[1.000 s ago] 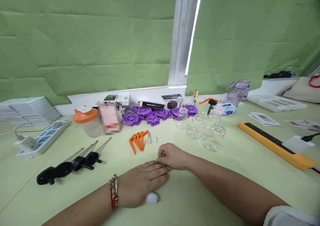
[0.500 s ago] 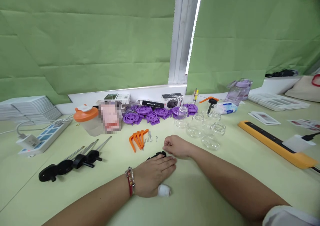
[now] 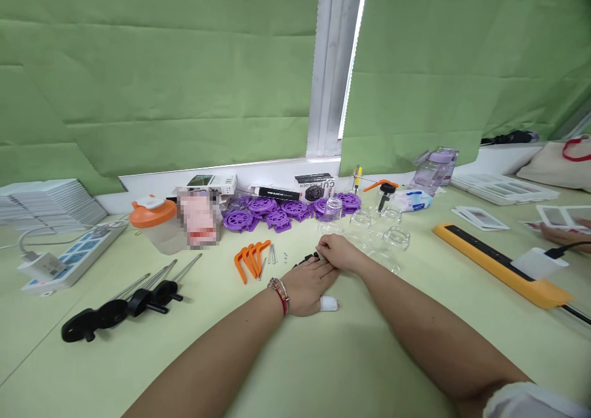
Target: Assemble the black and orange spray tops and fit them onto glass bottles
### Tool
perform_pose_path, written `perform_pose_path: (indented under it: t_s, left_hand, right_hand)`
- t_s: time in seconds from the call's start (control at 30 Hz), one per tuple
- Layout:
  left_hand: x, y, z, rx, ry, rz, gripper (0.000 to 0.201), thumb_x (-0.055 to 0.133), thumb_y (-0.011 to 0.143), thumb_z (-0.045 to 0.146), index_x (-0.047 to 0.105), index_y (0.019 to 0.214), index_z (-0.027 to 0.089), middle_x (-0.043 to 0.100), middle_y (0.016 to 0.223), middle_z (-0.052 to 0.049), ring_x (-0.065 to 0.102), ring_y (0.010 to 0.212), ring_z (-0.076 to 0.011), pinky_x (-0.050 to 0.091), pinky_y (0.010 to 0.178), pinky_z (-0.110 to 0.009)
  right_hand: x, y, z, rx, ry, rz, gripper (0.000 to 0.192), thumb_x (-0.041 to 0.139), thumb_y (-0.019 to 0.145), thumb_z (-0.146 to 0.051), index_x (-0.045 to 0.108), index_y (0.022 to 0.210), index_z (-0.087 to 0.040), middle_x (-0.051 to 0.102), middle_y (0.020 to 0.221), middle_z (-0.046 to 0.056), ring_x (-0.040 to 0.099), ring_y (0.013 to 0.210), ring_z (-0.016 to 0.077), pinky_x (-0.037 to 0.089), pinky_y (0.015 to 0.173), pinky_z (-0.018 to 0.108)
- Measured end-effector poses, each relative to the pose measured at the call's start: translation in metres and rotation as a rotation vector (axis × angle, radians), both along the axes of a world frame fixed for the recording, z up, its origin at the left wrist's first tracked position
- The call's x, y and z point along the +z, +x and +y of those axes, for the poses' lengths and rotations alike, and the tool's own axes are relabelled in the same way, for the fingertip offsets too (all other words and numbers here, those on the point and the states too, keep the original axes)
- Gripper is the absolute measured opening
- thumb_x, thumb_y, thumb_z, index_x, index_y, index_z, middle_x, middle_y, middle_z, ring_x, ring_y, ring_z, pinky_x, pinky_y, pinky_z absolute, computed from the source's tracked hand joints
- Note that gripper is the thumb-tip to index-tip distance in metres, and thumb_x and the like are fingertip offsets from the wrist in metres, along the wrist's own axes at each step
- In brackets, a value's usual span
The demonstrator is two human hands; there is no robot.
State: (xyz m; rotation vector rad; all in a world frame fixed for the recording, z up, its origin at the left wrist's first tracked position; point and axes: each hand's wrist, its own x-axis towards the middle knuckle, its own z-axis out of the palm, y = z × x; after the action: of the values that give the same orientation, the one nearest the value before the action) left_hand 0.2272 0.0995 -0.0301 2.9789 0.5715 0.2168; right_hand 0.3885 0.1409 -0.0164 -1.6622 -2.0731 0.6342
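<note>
My left hand (image 3: 307, 289) lies flat with its fingers stretched out, palm down over several small black plastic parts (image 3: 306, 260) that show past its far edge. White wrapping covers its thumb. Beside those fingertips, my right hand (image 3: 342, 253) is closed in a pinch against the black parts; whatever sits between its fingers is hidden. Orange curved handles (image 3: 252, 261) lie just beyond, along with metal screws (image 3: 273, 254) and tiny nuts (image 3: 285, 258). Clear glass jars (image 3: 396, 238) stand past my right hand.
Black round pieces with metal rods (image 3: 148, 300) lie to the left. Purple wheel-like parts (image 3: 279, 219) line the back. A yellow power strip (image 3: 498, 267) and a white one (image 3: 76, 258) flank the table. Another person's hand (image 3: 566, 236) holds white-framed cards at far right.
My left hand has slid forward and to the right, with the black parts beneath it. My right hand has moved slightly the same way. Another person's hand has appeared at far right.
</note>
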Motion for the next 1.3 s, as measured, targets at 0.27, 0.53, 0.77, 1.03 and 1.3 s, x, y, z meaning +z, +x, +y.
perform_pose_path:
  t_s: [0.27,0.53,0.77,1.03,1.3]
  left_hand:
    - [0.003,-0.004,-0.002,-0.015,-0.040,-0.043,0.073,0.029,0.088,0.056,0.023,0.140,0.005,0.030,0.144,-0.022,0.023,0.135,-0.0305,0.020,0.108,-0.044]
    - [0.004,-0.010,-0.001,-0.004,-0.022,-0.028,0.069,0.033,0.088,0.055,0.027,0.139,0.008,0.035,0.142,-0.019,0.028,0.133,-0.0296,0.021,0.109,-0.043]
    - [0.016,-0.017,-0.018,-0.044,0.028,0.039,0.066,0.030,0.090,0.052,0.031,0.137,0.006,0.031,0.144,-0.020,0.024,0.135,-0.0285,0.015,0.112,-0.041]
    - [0.025,-0.085,-0.047,0.010,0.125,-0.019,0.055,0.035,0.091,0.043,0.036,0.134,0.007,0.038,0.141,-0.020,0.032,0.132,-0.0282,0.019,0.112,-0.046]
    - [0.017,-0.118,-0.049,0.183,0.211,-0.058,0.044,0.040,0.090,0.036,0.043,0.126,0.011,0.048,0.133,-0.018,0.046,0.120,-0.0282,0.041,0.099,-0.045]
  right_hand:
    - [-0.002,0.001,-0.001,0.093,-0.120,0.240,0.020,0.057,0.075,-0.031,0.068,0.076,-0.014,0.068,0.073,0.003,0.058,0.067,0.0140,0.044,0.061,0.023]
    - [-0.010,0.001,0.002,0.093,-0.073,0.193,0.013,0.060,0.072,-0.027,0.068,0.070,-0.016,0.067,0.070,0.003,0.057,0.064,0.0137,0.042,0.058,0.023]
    - [-0.009,-0.001,0.001,0.089,-0.002,0.068,0.024,0.054,0.080,-0.036,0.067,0.075,-0.016,0.066,0.070,0.004,0.056,0.064,0.0148,0.039,0.058,0.025]
    - [0.004,-0.030,-0.042,0.192,0.169,-0.177,0.052,0.031,0.091,-0.049,0.047,0.130,-0.017,0.053,0.121,0.017,0.048,0.109,0.0278,0.035,0.089,0.038]
    - [-0.018,-0.048,-0.075,0.212,0.167,-0.387,0.060,0.018,0.089,-0.060,0.021,0.143,-0.034,0.015,0.151,0.009,0.016,0.135,0.0368,0.015,0.102,0.056]
